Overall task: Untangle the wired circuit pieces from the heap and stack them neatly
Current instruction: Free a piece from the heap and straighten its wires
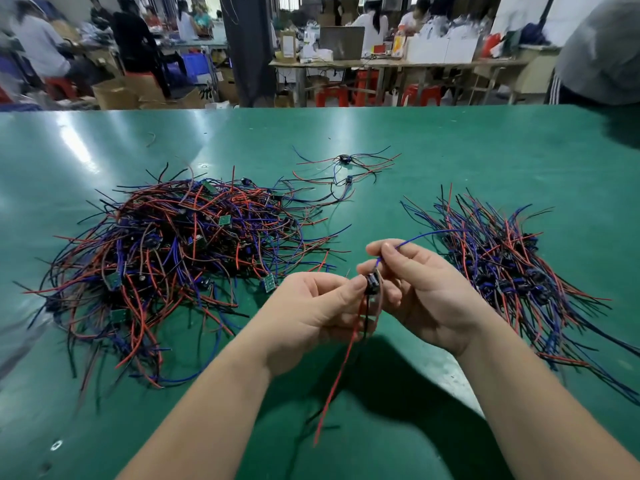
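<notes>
Nearest the viewer, two bare forearms reach over the green table (450,150) and meet above its near middle. The left hand (311,306) pinches one circuit piece (371,285), a small dark body, between thumb and forefinger. The piece sits at the fingertips, in the gap between the two hands and lifted clear of the table. One red wire (337,375) hangs from the piece, running down past the left palm towards the near edge, with a dark wire beside it. The right hand (419,292) pinches one blue wire (422,235) of the same piece just above its body. The free end of this wire arcs up and to the right, over the nearest strands of the stack.

Left of the hands lies one heap (173,258), a tangle of red, blue and black wires with several small green boards showing among them. The number of pieces in it cannot be counted. Right of the hands lies one stack (502,268), with the dark bodies gathered along its middle and the wires fanned out to both sides. Its count cannot be told either.

Beyond the heap, near the table's middle, sits a small loose group (346,168) in which two dark bodies can be made out.

Past the far edge stand a cluttered workbench (381,62), several red stools (332,95) and several seated people (41,46), all blurred.
</notes>
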